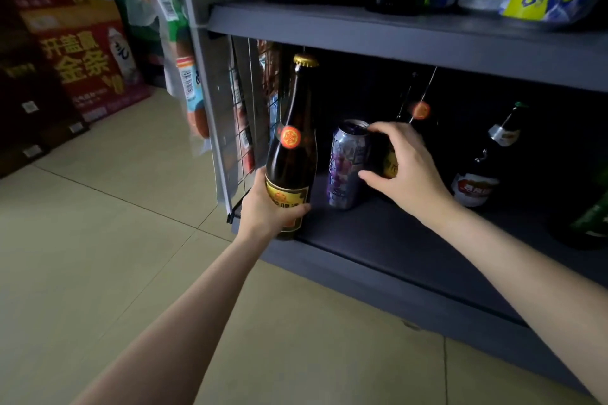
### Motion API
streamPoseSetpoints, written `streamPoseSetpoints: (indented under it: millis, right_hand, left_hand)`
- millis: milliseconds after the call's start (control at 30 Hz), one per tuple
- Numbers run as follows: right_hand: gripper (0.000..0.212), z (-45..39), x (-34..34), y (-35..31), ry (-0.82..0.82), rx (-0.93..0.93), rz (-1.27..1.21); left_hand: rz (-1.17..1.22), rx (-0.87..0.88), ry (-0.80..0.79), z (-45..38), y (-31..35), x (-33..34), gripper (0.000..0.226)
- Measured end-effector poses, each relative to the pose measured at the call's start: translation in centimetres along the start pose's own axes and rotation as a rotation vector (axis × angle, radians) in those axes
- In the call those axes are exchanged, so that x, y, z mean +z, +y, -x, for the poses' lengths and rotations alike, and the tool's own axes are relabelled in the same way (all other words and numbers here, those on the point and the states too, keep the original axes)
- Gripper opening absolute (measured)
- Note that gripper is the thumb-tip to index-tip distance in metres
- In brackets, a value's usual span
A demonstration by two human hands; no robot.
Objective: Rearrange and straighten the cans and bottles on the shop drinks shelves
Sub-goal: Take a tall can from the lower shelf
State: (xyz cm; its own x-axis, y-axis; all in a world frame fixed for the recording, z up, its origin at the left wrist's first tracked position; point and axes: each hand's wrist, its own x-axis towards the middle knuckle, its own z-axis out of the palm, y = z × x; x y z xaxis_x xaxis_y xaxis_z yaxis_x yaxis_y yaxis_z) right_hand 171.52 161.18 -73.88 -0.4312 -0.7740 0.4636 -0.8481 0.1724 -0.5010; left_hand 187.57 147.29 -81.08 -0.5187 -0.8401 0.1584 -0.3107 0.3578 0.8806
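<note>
A tall brown beer bottle with a gold cap and a yellow label stands at the front left corner of the bottom shelf. My left hand grips its lower body. Just right of it a purple can stands upright. Behind the can is a second brown bottle with an orange neck sticker. My right hand curls its fingers and thumb round that bottle's body, and the index finger reaches the can's rim. The hand hides most of the second bottle.
Further right on the bottom shelf stand a dark bottle with a red and white label and a green bottle. The upper shelf carries cans and bottles. A wire grid and hanging snack packets flank the left side. Red cartons sit on the floor.
</note>
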Motion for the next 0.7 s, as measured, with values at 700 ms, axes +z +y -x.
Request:
streamPoseSetpoints:
  millis: [700]
  right_hand:
    - [0.074,-4.8,7.1,2.7,0.064,0.294,-0.234]
  left_hand:
    - [0.04,-0.055,0.048,-6.3,-1.2,3.2,0.086]
